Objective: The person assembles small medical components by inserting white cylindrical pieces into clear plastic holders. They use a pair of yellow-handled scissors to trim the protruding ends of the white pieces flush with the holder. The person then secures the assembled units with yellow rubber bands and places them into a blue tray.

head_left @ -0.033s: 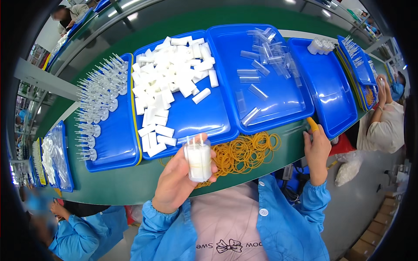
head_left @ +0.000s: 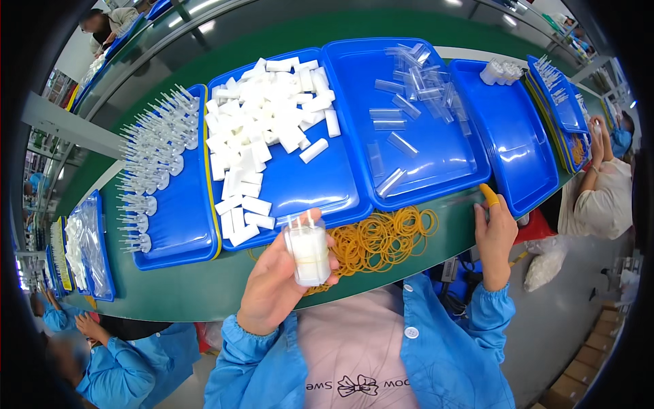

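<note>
Trays line the green surface (head_left: 204, 293): one with clear plastic sprayers (head_left: 153, 157), one with white blocks (head_left: 266, 129), one with clear sleeves (head_left: 402, 109). Left hand (head_left: 272, 286) grips a small clear bundle (head_left: 308, 253) just above the surface's near edge, beside yellow rubber bands (head_left: 381, 238). Right hand (head_left: 494, 235), fingers loosely open and holding nothing, rests by a tray (head_left: 507, 146) corner.
</note>
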Tool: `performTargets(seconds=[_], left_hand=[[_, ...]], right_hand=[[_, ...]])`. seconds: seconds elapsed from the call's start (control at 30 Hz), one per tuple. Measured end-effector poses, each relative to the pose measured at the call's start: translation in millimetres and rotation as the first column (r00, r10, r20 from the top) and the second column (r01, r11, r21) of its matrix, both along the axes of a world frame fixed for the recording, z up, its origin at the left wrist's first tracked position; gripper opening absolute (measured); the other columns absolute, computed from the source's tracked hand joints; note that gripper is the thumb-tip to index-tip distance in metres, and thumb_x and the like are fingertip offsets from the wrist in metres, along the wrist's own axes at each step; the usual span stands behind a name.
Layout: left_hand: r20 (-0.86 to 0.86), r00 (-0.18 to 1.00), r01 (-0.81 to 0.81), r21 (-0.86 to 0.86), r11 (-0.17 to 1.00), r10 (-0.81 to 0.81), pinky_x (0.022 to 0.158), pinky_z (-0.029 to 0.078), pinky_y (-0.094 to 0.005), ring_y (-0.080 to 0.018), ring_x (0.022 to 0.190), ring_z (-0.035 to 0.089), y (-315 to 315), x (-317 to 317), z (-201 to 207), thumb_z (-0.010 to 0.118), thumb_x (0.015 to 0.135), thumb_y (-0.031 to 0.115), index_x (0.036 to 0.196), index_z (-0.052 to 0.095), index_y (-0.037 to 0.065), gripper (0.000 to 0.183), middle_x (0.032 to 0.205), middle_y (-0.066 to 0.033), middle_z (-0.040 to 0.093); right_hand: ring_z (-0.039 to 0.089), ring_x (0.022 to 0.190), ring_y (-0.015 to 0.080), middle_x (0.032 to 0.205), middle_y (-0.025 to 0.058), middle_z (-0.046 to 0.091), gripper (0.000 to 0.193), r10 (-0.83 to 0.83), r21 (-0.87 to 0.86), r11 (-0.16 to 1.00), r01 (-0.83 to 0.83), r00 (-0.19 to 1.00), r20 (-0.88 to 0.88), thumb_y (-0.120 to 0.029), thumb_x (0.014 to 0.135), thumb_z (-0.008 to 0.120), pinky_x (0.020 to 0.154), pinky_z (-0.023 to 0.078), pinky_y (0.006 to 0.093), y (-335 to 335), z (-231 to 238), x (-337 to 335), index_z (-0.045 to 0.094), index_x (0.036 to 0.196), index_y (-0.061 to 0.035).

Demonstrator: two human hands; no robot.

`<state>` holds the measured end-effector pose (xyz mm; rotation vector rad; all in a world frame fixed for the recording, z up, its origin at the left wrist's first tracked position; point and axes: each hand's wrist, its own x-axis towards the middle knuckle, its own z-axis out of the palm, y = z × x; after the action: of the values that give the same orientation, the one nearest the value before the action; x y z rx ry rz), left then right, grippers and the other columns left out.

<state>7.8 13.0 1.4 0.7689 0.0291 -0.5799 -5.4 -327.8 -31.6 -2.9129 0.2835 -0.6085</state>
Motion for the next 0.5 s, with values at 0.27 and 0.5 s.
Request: performTargets(seconds=[0.27, 0.5], left_hand=[[-0.176, 0.974, 0.11, -0.176, 0.978, -0.141, 0.09, 0.048, -0.0515, -0.0295, 0.108, 0.056, -3.0, -6.5, -4.5, 0.073, 0.077, 0.022, 0.138, 0.03, 0.002, 0.077, 0.12, -0.0166, 0.049], [-0.13, 0.953, 0.256, -0.135, 0.957, -0.273, 0.102, 0.04, -0.0406, -0.0243, 0.115, 0.052, -10.2, -13.1, 3.8, 0.073, 0.078, 0.031, 0.138, 0.029, 0.003, 0.08, 0.121, -0.0109, 0.051]], right_hand=[[0.054, 0.099, 0.028, 0.108, 0.0115, 0.055, 0.062, 0.598, 0.669, 0.512, -0.539, 0.783, 0.174, -0.026, 0.065, 0.08, 0.086, 0.043, 0.0369, 89.1, 61.0, 0.6, 0.058, 0.119, -0.0037], [0.046, 0.113, 0.0329, 0.118, 0.0118, 0.047, 0.071, 0.793, 0.49, 0.487, -0.723, 0.601, 0.099, -0.03, 0.057, 0.082, 0.095, 0.036, 0.0493, 135.9, 71.9, 0.5, 0.057, 0.118, -0.0043]])
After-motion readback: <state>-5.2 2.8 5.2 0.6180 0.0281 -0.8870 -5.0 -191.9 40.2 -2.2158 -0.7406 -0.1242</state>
